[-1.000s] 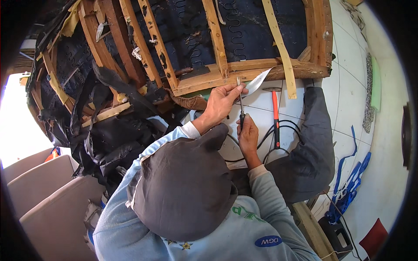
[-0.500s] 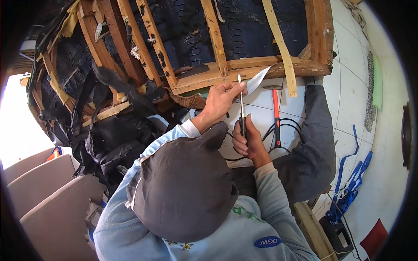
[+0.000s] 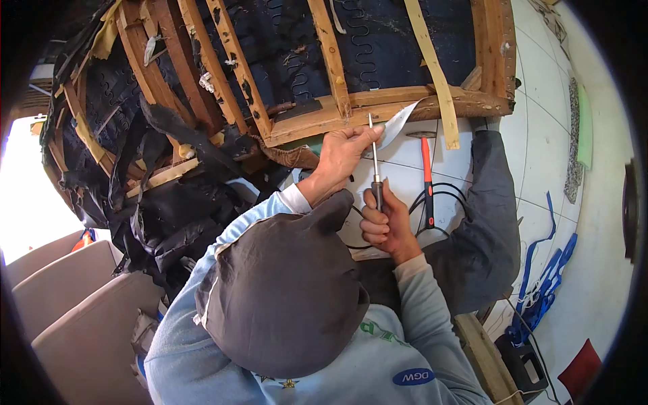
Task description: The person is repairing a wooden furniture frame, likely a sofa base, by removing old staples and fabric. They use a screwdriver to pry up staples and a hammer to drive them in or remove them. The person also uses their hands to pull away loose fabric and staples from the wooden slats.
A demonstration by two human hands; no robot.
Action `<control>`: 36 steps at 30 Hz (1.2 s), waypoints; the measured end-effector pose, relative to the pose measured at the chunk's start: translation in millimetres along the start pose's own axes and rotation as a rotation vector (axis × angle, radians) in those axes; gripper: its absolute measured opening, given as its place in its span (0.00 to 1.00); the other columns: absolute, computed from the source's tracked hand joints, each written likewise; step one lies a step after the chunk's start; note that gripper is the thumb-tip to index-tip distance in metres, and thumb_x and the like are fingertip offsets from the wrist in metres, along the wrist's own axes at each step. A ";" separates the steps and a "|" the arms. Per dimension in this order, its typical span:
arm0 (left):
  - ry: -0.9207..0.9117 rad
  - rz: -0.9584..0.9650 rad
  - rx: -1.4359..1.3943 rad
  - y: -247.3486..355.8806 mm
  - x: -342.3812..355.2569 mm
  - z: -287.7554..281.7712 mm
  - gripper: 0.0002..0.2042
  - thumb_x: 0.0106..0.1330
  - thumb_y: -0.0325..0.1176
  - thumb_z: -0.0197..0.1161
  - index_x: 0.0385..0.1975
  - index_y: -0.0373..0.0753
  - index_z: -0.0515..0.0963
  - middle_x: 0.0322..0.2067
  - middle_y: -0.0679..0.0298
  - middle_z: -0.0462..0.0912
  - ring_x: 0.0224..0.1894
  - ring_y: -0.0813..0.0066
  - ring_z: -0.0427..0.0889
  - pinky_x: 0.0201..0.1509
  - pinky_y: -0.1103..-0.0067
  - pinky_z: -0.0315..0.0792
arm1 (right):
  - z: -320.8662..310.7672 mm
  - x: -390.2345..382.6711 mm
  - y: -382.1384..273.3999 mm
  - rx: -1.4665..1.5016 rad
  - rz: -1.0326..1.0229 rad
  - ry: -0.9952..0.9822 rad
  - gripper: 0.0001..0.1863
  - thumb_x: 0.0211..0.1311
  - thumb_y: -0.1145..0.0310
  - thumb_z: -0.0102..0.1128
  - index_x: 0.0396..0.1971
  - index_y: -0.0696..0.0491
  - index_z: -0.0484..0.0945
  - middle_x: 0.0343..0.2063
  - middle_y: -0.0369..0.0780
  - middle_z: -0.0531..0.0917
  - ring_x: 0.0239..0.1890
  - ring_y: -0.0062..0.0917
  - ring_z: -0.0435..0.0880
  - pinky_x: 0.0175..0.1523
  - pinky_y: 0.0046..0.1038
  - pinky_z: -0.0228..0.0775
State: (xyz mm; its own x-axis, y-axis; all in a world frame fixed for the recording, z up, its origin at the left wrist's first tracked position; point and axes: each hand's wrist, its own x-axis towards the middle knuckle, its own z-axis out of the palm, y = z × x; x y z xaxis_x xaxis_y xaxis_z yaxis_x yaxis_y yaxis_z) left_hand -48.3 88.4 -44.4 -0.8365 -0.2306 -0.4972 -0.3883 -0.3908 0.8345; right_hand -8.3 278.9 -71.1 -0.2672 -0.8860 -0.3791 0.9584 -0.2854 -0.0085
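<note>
My right hand (image 3: pixel 389 226) is wrapped round the dark handle of a screwdriver (image 3: pixel 376 162). Its metal shaft points away from me, the tip close to the lower rail of an upturned wooden sofa frame (image 3: pixel 304 127). Beside the shaft, my left hand (image 3: pixel 339 156) is closed, thumb and forefinger pinched at the edge of a loose white flap (image 3: pixel 399 127) hanging from the rail. Whether those fingers also touch the shaft, I cannot tell. A hammer (image 3: pixel 427 177) with a red and black handle lies on the tiles to the right of my hands.
A pale strip (image 3: pixel 432 61) hangs across the frame. Torn black cloth (image 3: pixel 175 223) is heaped at the left, near beige panels (image 3: pixel 94 324). A black cable (image 3: pixel 449 187) curls under the hammer. Blue straps (image 3: pixel 543 290) lie by the right wall.
My right hand has turned slightly round the screwdriver handle, and the shaft has shifted a little. My left hand keeps its pinch in nearly the same place.
</note>
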 end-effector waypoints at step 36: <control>-0.118 -0.001 0.060 -2.0 4.0 -6.4 0.19 0.81 0.48 0.65 0.43 0.36 0.88 0.38 0.69 0.88 0.42 0.83 0.79 0.52 0.81 0.73 | 19.6 -21.2 -4.8 -0.342 -0.215 0.309 0.22 0.84 0.50 0.56 0.44 0.56 0.82 0.20 0.32 0.74 0.11 0.16 0.64 0.18 0.23 0.54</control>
State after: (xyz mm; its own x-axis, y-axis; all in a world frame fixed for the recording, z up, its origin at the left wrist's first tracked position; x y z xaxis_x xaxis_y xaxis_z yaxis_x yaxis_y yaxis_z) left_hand -48.3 82.6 -49.6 -0.8744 -0.1224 -0.4696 -0.4088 -0.3358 0.8486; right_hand -9.3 291.9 -44.9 -0.4690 -0.6560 -0.5914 0.8771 -0.2671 -0.3993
